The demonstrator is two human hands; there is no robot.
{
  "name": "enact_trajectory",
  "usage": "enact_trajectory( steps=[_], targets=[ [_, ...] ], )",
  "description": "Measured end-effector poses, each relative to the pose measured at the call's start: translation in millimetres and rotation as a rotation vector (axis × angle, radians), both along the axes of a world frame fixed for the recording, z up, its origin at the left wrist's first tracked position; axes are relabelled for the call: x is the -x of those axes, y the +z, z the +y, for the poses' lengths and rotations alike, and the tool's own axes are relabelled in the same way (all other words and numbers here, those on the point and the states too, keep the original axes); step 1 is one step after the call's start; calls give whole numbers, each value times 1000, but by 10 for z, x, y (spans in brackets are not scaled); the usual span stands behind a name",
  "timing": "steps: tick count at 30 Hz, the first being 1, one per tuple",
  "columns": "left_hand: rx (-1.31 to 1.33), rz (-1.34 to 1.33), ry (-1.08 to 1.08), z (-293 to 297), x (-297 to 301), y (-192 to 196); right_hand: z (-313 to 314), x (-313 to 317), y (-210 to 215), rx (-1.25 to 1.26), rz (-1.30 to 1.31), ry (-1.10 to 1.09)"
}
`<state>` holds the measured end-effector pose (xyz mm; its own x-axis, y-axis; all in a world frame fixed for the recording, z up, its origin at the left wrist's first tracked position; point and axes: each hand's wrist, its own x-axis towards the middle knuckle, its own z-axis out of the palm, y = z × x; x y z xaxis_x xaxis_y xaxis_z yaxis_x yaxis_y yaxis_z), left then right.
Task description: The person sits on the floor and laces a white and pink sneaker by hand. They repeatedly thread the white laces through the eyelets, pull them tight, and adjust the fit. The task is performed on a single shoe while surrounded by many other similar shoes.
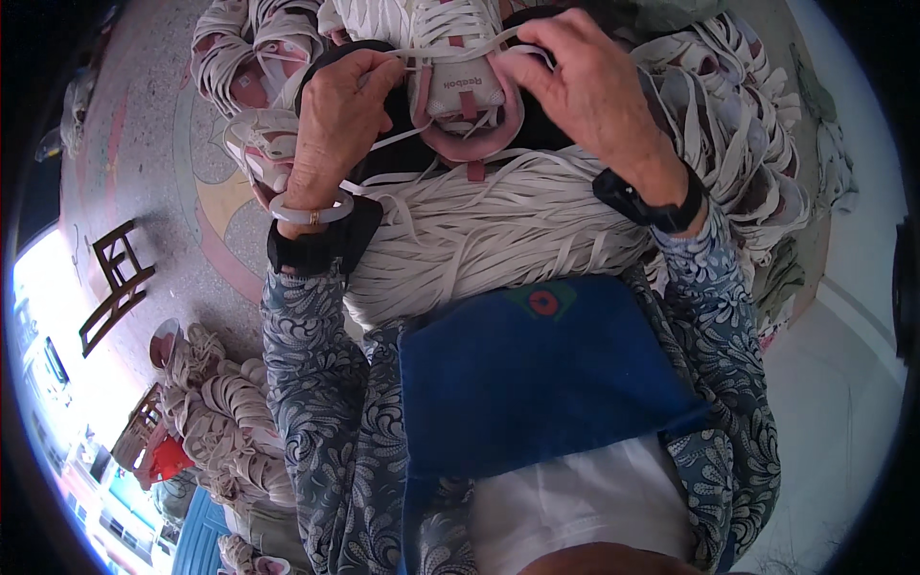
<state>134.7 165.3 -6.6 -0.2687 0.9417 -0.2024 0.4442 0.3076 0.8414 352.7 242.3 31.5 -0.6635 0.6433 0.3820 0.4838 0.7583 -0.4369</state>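
A white sneaker (465, 96) with a pink collar lining and pink tabs lies at the top middle, its heel toward me. Across its tongue runs a white shoelace (450, 55), threaded in part through the upper eyelets. At the shoe's left side, my left hand (342, 115) pinches the lace between thumb and fingers. My right hand (589, 91) grips the lace on the other side, thumb close to the collar. Below the shoe, a thick bundle of loose white shoelaces (508, 225) covers my lap. The sneaker's toe is cut off by the upper edge.
Piles of similar sneakers stand at the right (738, 125), the upper left (259, 57) and the lower left (225, 412). A blue cloth (537, 383) hangs over my front. A wooden chair (117, 283) is on the patterned floor to the left; a white wall (843, 383) rises at right.
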Motion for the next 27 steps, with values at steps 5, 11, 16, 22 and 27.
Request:
enact_trajectory(
  steps=[5,11,16,22,27],
  targets=[
    [58,-129,3,36,6,-31,-192,10,-198,69,-267,-114],
    [-76,-17,-83,26,-63,-25,148,-109,-489,72,64,118],
    [-104,-83,26,12,-98,-82,43,-57,-555,-69,6,86],
    [-446,430,-102,-45,-132,-183,-21,75,-310,-430,-272,58],
    [-431,653,-208,-160,-319,-96,64,145,-286,-702,-277,153]
  ],
)
